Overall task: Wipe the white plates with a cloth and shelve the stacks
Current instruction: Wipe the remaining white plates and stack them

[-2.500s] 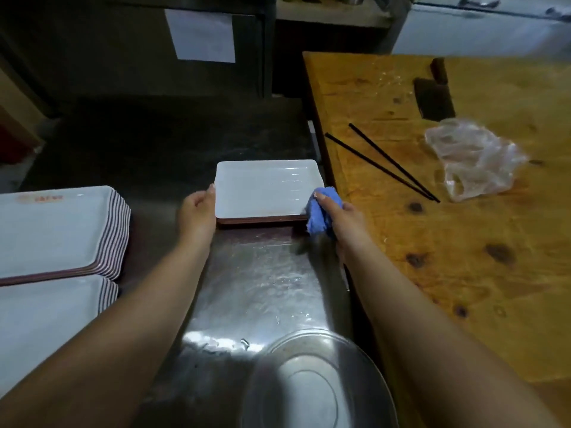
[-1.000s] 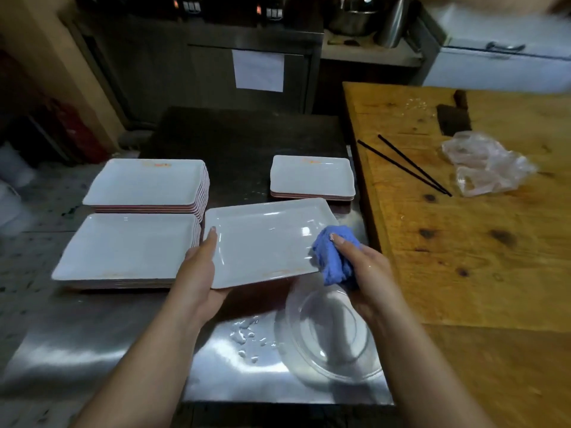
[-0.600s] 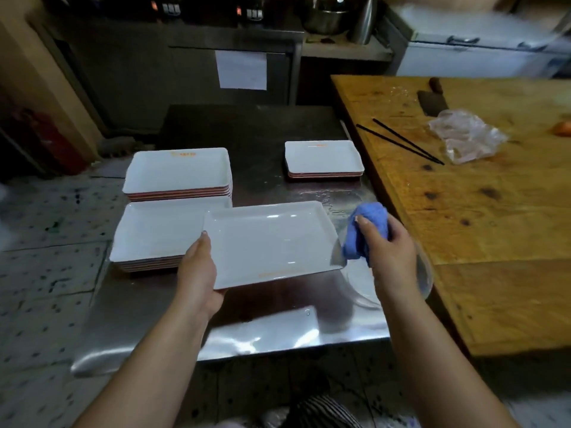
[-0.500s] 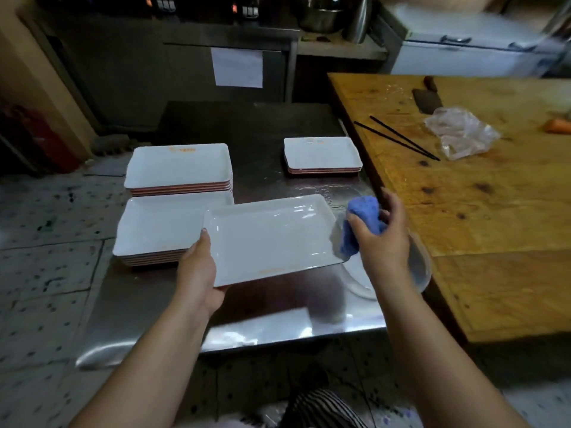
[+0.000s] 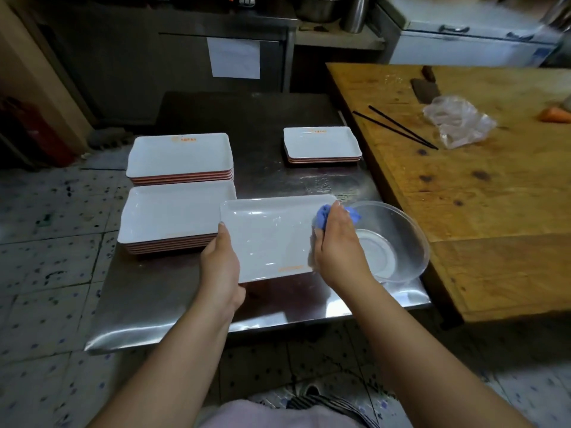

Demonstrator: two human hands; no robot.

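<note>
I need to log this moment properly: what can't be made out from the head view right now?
- Orange print on the held plate and on the far left stack: too small to read.
- Most of the blue cloth: covered by the right hand.
- Left hand fingers: under the plate, hidden.
- Carrot-like item: cut off by the right edge.
- Shelf for the stacks: not in view.
</note>
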